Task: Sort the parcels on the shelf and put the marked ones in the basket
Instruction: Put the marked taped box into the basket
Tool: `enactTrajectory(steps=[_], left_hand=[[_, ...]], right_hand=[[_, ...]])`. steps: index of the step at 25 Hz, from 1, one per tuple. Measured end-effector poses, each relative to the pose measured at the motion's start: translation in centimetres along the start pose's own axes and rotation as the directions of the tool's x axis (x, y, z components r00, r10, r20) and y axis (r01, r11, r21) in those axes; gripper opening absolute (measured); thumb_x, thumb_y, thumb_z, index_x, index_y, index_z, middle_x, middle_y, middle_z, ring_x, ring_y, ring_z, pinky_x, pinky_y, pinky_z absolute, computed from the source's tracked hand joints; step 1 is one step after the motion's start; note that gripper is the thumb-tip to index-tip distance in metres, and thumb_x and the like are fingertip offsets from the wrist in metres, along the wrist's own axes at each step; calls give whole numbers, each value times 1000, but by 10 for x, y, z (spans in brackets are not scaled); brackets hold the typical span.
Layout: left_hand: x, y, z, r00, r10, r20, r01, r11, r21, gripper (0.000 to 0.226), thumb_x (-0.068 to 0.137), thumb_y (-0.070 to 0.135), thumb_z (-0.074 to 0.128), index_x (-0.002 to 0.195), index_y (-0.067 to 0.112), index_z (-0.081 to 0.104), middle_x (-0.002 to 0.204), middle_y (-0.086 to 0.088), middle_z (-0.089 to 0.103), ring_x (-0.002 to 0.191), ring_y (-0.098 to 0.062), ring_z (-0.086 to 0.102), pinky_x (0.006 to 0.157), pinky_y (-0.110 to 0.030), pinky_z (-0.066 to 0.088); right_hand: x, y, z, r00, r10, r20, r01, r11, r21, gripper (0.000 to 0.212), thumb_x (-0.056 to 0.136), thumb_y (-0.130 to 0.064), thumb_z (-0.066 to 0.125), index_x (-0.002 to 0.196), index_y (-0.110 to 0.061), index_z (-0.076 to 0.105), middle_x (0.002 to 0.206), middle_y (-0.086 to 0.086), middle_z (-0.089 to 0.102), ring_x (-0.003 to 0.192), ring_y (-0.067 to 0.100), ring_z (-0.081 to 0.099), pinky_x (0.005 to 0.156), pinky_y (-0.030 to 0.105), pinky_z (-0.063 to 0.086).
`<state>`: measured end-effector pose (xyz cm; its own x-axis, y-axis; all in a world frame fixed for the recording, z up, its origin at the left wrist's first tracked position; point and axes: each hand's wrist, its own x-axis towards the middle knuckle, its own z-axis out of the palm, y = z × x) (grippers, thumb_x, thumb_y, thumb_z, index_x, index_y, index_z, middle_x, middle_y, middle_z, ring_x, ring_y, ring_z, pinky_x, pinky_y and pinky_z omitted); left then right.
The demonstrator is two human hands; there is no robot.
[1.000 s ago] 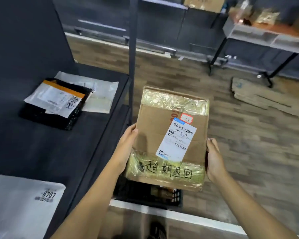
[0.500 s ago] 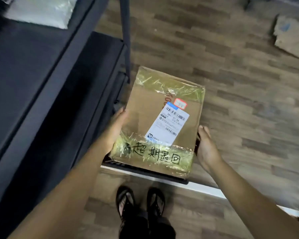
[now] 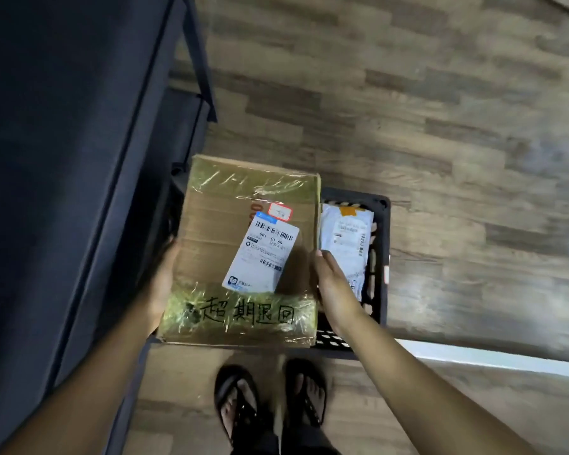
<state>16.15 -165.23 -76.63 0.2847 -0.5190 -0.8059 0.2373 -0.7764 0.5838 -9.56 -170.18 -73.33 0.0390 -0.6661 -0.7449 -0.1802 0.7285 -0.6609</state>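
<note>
A: What has been altered in the last second?

B: The cardboard parcel [image 3: 243, 224] has been brought down from beside the shelf [image 3: 79, 159]. It is now held low over the black basket [image 3: 355, 196] on the floor [image 3: 424, 110], and the basket's left part is covered by it.

A: How is the grip kept?

B: It is kept from both sides. The left edge is clasped by the left hand [image 3: 163, 287] and the right edge by the right hand [image 3: 330, 284]. The fingers beneath are hidden.

A: Is a marked parcel being dealt with?

B: That is judged so. Black handwritten characters [image 3: 247, 311] are seen on the taped near edge, below the shipping label [image 3: 262, 254].

A: What has been uncovered in the basket?

B: A white mailer [image 3: 345, 238] is now shown along the right wall, just beside the parcel's right edge.

A: Has the parcel been set down?

B: It cannot be told whether the rim is touched. No release has been made, so the placing is judged nearly done but unfinished.
</note>
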Motion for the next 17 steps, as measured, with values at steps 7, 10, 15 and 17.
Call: enactTrajectory(steps=[7, 10, 15, 17], left_hand=[[71, -38, 20, 980, 190, -53, -183, 976, 120, 51, 103, 32, 25, 150, 14, 23, 158, -4, 21, 145, -17, 20, 121, -40, 12], [91, -46, 30, 965, 247, -89, -227, 955, 190, 50, 103, 28, 24, 151, 13, 17, 159, -2, 15, 146, -16, 15, 120, -35, 9], [99, -76, 14, 982, 112, -149, -105, 993, 51, 51, 102, 33, 26, 149, 12, 25, 157, -9, 24, 144, -25, 23, 119, -45, 16], [100, -86, 1, 989, 64, -132, -65, 998, -6, 55, 99, 46, 29, 148, 19, 31, 155, -8, 31, 142, -27, 29, 116, -54, 20]], right_hand=[[55, 43, 12, 998, 58, 15, -56, 988, -142, 41, 100, -42, 30, 137, -24, 37, 121, -7, 45, 123, 15, 43, 91, 22, 28], [70, 61, 25, 999, -43, 10, 44, 991, -123, 42, 101, -33, 35, 136, -11, 34, 135, 8, 47, 126, 21, 44, 100, 24, 33], [70, 80, 53, 984, -178, 20, 179, 968, -176, 58, 99, -36, 37, 148, -13, 18, 151, 7, 29, 140, 19, 29, 115, 40, 27], [73, 78, 57, 979, -202, 4, 198, 960, -195, 55, 98, -39, 38, 146, -16, 25, 148, 5, 35, 136, 18, 35, 113, 41, 30]])
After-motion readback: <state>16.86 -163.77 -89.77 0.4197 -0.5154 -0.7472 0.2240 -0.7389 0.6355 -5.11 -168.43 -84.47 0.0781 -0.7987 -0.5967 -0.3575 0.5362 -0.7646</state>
